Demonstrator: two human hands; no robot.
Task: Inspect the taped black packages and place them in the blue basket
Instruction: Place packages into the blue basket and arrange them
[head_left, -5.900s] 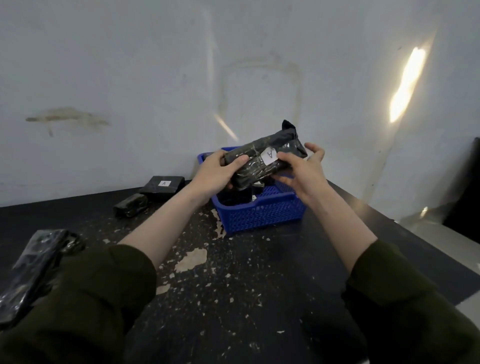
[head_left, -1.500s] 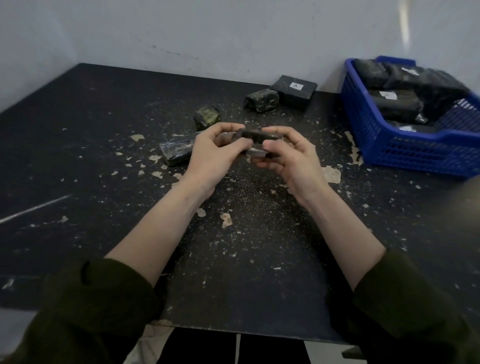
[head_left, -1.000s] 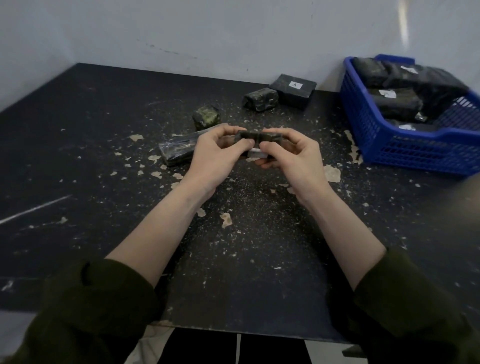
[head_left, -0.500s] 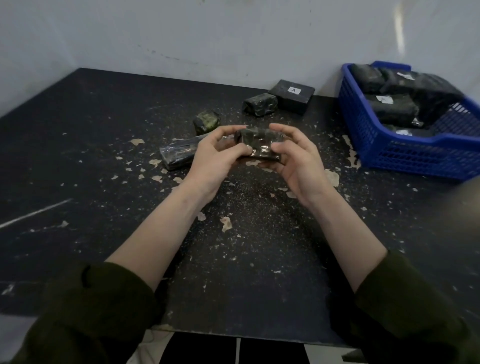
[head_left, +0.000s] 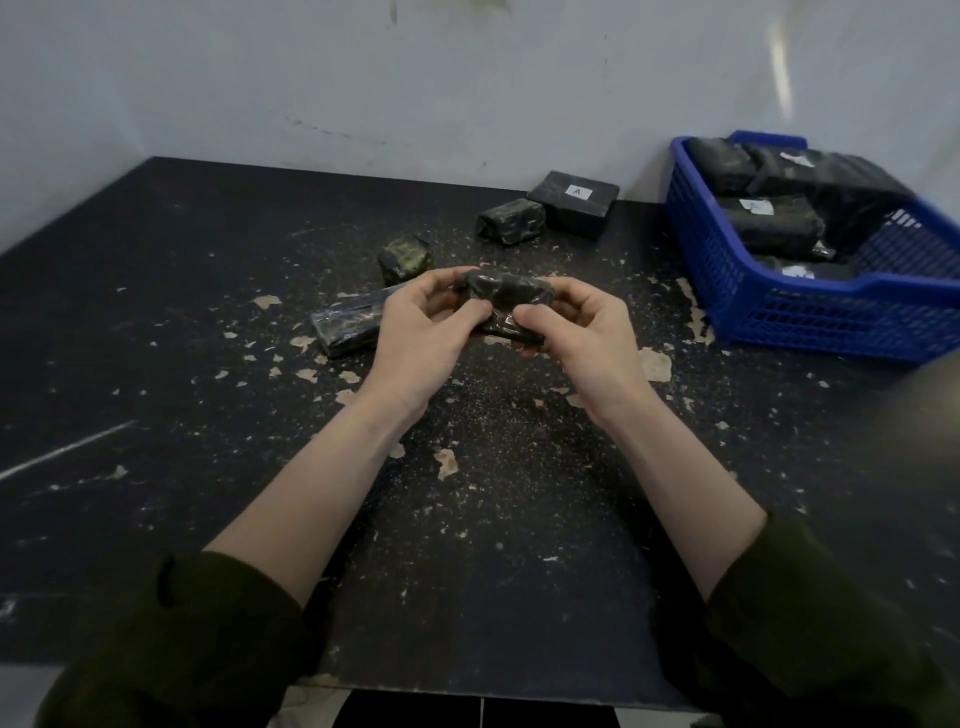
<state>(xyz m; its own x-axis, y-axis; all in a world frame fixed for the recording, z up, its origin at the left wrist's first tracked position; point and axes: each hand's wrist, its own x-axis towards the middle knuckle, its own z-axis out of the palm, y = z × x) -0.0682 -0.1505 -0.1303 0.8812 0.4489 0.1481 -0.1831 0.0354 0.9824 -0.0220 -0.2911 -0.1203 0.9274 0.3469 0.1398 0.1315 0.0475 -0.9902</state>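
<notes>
I am at the inspection step. My left hand (head_left: 421, 332) and right hand (head_left: 582, 338) both hold one taped black package (head_left: 501, 299) just above the table (head_left: 156, 312), well to the left of the blue basket (head_left: 831, 327) and a little nearer me than its front wall. The fingers of each hand curl round an end of the package, with the thumbs pressing on the side facing me. I see no label on that side.

Several packages (head_left: 769, 223) already lie in the basket. Four remain on the table to its left: a labelled box (head_left: 574, 208) closest to it, a wrapped block (head_left: 511, 221) beside that, a small cube (head_left: 405, 258) further left, and a long flat pack (head_left: 348, 325) farthest off, partly behind my left hand.

Next, I judge, I should turn the package to check the tape on its hidden faces, then carry it right, over the basket's rim, and set it on the packages inside.
</notes>
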